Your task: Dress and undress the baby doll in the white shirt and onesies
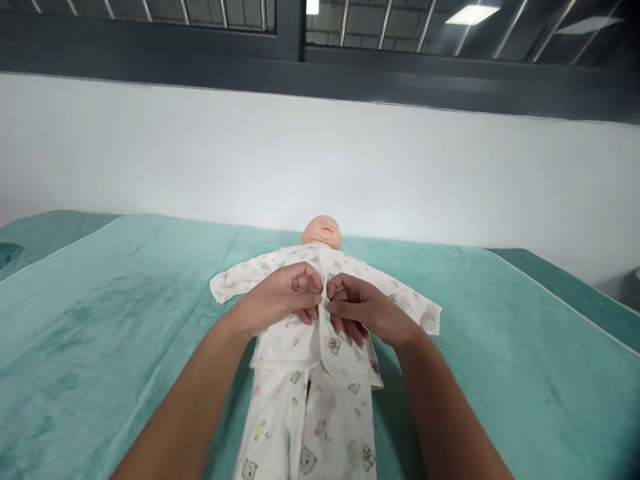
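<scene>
A baby doll (323,231) lies on its back, dressed in a white long-sleeved shirt (345,357) and white trousers (335,427), both printed with small animals. Over the chest, my left hand (290,293) pinches one front edge of the shirt between thumb and fingers. Close beside it, my right hand (365,307) pinches the facing edge at the same height. Between the fingertips the fastening is too small to make out. Below the hands the front edges hang slightly apart near the hem. The doll's hands are hidden inside the spread sleeves.
A teal plush cover (150,320) lies under the doll and spreads to both sides. Behind it rises a white wall (250,160), with a dark window frame (290,50) and metal bars above. A dark object (630,290) sits at the right edge.
</scene>
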The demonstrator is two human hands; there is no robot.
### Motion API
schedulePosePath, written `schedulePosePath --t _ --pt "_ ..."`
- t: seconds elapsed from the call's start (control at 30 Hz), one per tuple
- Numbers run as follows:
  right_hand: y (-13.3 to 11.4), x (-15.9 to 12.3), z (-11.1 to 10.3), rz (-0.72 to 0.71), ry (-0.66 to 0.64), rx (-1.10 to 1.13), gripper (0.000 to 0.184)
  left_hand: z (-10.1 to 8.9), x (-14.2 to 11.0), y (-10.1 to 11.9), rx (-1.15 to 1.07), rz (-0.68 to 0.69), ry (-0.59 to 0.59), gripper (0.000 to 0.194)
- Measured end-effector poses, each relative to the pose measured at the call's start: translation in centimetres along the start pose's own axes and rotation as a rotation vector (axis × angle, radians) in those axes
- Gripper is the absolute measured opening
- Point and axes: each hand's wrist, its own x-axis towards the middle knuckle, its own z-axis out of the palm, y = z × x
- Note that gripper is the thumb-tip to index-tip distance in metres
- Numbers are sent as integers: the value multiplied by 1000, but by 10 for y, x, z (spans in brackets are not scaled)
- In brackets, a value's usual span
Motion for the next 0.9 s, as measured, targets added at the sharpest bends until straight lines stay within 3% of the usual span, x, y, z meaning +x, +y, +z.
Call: schedulePosePath --t 0.5,0.9 --pt "-2 1 1 -1 16 -26 28 -6 -1 -6 17 32 -82 17" --pt "-2 1 1 11 16 -11 27 -4 -3 -2 30 5 -44 19"
